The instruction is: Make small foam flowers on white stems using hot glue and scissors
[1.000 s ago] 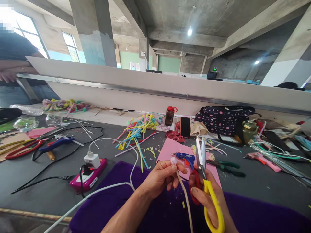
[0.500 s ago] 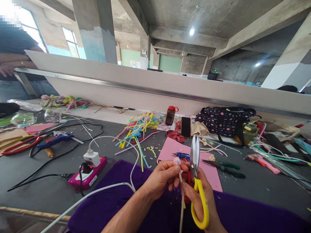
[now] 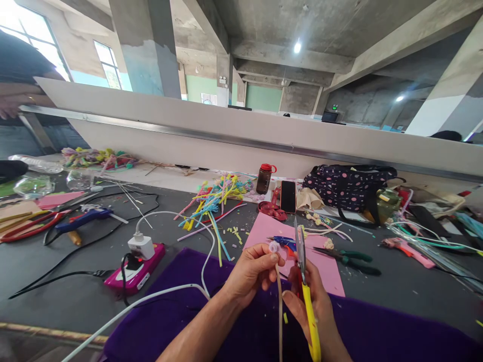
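Observation:
My left hand [image 3: 252, 271] pinches the top of a thin beige stem [image 3: 279, 311] that carries a small pale pink bud [image 3: 274, 247]. The stem hangs down between my hands. My right hand [image 3: 313, 306] grips yellow-handled scissors [image 3: 306, 296], blades pointing up just right of the bud. Both hands hover over a purple cloth [image 3: 181, 317], in front of a pink sheet [image 3: 264, 234].
On the grey table lie a pink power strip [image 3: 135, 271] with white charger and cable, a blue glue gun [image 3: 283, 241], green pliers [image 3: 350, 257], coloured pipe cleaners [image 3: 215, 201], a phone [image 3: 287, 197], a small bottle [image 3: 264, 179] and a dotted bag [image 3: 347, 188]. Another person stands far left.
The scissors have swung left and turned edge-on, closer to the stem. My left hand kept its pinch on the bud end, and the stem now hangs straighter.

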Available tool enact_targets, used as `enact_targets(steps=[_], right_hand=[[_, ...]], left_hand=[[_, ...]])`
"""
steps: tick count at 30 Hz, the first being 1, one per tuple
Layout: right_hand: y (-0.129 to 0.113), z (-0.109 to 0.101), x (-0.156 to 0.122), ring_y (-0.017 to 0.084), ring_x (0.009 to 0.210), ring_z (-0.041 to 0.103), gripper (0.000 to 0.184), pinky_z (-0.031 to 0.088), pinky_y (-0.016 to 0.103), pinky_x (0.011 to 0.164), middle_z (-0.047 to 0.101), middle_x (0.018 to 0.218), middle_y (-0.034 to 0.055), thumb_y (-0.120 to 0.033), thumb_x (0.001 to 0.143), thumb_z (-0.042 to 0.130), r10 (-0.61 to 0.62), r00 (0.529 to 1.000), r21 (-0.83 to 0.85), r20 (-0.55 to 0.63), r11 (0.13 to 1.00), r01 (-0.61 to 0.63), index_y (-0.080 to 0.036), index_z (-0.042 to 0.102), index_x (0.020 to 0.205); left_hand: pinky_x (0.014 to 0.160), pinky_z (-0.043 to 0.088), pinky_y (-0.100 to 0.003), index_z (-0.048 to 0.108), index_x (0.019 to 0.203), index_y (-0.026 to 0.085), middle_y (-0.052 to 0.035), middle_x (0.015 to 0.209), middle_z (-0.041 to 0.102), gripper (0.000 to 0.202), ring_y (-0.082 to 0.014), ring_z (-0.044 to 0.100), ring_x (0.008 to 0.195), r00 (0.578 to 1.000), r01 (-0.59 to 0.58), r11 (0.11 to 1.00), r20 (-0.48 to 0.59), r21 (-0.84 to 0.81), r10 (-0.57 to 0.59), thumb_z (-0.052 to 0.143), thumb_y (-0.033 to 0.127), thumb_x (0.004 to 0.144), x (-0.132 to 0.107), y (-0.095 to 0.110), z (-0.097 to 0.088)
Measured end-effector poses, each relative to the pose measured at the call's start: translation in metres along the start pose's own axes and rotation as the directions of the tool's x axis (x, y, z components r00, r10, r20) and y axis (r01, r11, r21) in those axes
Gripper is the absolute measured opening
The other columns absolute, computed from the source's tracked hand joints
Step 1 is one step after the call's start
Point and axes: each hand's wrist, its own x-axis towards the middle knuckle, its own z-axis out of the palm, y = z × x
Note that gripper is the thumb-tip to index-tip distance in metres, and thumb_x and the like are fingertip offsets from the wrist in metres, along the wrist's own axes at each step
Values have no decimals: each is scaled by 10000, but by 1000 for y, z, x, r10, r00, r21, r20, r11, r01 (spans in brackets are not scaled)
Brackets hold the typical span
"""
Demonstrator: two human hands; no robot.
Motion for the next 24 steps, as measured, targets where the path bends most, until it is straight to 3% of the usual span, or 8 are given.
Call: enact_targets(steps=[4,9,14,24], right_hand=[[1,-6,-3,223,944,610,581,515,351,800,587,1095,76,-225,765,568,-25,1000,-192,-1,981,24,-245,370,1311],[-7,-11,-1,255,1194,473,618,426,402,961,469,1318,75,-146,773,493,-117,982,-356,150,920,164,-254,326,1358],[-11,-11,-1,290,1111,510,637,451,419,895,515,1203,94,-173,775,500,-179,964,-484,194,838,253,-247,308,1377],[3,-13,6,292,1051,500,660,442,432,861,482,1155,112,-181,777,492,-295,934,-536,203,764,358,-236,251,1389]], left_hand=[[292,292,-116,586,703,125,34,499,556,223,-38,462,353,1000,8,1000,-20,-17,-8,738,276,642,1,-1,-1],[287,308,-113,560,695,131,23,508,582,241,-49,493,355,1000,21,999,-10,-26,-21,737,284,640,1,-1,-2],[292,336,-110,568,714,121,-4,554,620,228,-62,526,390,1000,20,999,24,-33,-19,725,274,653,1,-3,-4],[290,357,-108,564,708,119,-9,553,631,219,-68,537,381,999,0,1000,39,-12,1,723,263,663,1,-3,-4]])
